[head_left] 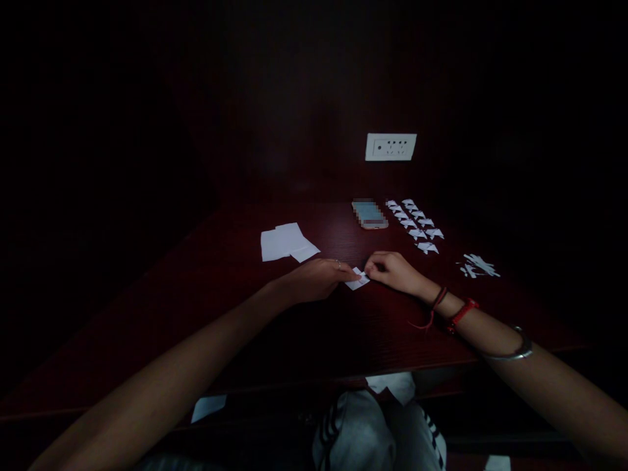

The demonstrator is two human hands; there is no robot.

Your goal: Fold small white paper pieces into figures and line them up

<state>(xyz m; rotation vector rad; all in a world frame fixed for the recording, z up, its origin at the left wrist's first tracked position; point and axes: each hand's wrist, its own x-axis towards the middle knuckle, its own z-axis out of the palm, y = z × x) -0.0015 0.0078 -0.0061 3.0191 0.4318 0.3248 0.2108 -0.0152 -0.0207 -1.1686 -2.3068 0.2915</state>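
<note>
Both my hands meet at the middle of a dark red wooden table. A small white piece of paper lies on the table between them. My left hand, a ring on one finger, presses its fingertips on the paper's left edge. My right hand has its fingers curled and pinched on the paper's right edge. Red thread bands and a metal bangle are on my right wrist and forearm.
Several small folded white paper shapes lie in two rows at the back right, beside a phone. Paper scraps lie at the right. White sheets rest left of centre. A wall socket plate is behind.
</note>
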